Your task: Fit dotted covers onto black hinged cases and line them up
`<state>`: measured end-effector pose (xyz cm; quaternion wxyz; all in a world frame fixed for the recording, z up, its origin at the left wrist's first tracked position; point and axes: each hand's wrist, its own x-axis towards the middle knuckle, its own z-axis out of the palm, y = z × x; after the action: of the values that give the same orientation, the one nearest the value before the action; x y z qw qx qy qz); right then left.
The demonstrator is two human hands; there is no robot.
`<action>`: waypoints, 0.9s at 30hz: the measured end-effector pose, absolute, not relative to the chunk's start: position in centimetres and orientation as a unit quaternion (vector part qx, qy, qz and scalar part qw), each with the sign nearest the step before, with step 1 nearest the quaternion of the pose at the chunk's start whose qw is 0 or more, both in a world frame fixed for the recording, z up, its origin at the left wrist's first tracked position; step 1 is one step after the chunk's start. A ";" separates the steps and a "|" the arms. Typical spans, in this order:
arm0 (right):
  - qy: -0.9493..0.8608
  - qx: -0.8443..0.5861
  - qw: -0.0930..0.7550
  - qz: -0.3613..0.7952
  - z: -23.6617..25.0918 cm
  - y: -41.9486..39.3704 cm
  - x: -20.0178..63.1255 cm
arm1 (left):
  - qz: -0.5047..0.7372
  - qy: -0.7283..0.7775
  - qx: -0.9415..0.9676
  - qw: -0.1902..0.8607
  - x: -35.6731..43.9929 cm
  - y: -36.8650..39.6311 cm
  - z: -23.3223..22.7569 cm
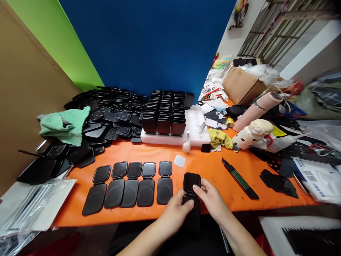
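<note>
A black hinged folding pad (192, 182), unfolded into two panels, is held over the table's front edge. My left hand (177, 208) grips its lower panel, thumb on top. My right hand (209, 195) closes on the right side of the upper panel, its thumb lying on the face. To the left, several similar black pads (146, 192) lie unfolded in a row on the orange table (119, 151). A small white rounded square (179, 161) lies just beyond my hands, near a small pinkish bottle (186, 146).
Behind stands a white foam tray (195, 121) packed with upright black panels (163, 117). A heap of black parts (117, 121) and a green cloth (66, 122) fill the back left. Rightward lie a green-black cutter (240, 178), a yellow cloth (220, 138) and a cream bottle (253, 133).
</note>
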<state>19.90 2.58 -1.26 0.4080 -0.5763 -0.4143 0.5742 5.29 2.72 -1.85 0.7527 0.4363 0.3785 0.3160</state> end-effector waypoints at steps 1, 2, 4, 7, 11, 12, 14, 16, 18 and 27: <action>-0.417 -0.585 0.400 0.569 -1.4 2.7 19.8 | 0.317 0.381 0.438 0.750 5.3 2.7 -2.1; -0.420 -0.595 0.390 0.563 -1.6 2.8 19.8 | 0.317 0.383 0.439 0.748 5.2 2.7 -2.3; -0.424 -0.609 0.369 0.560 -1.9 3.2 19.8 | 0.313 0.382 0.441 0.749 4.7 2.6 -2.5; -0.412 -0.606 0.338 0.590 -2.3 4.1 20.0 | 0.245 0.431 0.475 0.727 3.3 2.2 -2.3; -0.426 -0.606 0.286 0.608 -3.2 5.2 20.0 | 0.167 0.530 0.668 0.495 0.8 1.4 -1.3; -0.440 -0.608 0.272 0.602 -3.5 5.4 19.9 | 0.175 0.525 0.718 0.422 0.3 1.3 -1.2; -0.467 -0.610 0.251 0.589 -3.9 5.5 19.8 | 0.198 0.475 0.801 0.308 -0.2 1.3 -1.3; -0.484 -0.613 0.242 0.576 -4.0 5.7 19.7 | 0.206 0.395 0.864 0.234 -0.2 1.6 -1.7; -0.539 -0.632 0.222 0.511 -3.9 5.9 19.8 | 0.185 0.326 0.907 0.192 0.1 2.2 -2.3; -0.673 -0.691 0.119 0.234 -2.2 10.2 19.6 | 0.180 0.273 0.941 0.093 0.6 3.2 -4.1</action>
<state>19.64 10.16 -2.19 0.1193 -0.6913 -0.6730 0.2344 0.57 3.20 -4.09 0.0928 0.9406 0.2726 0.1800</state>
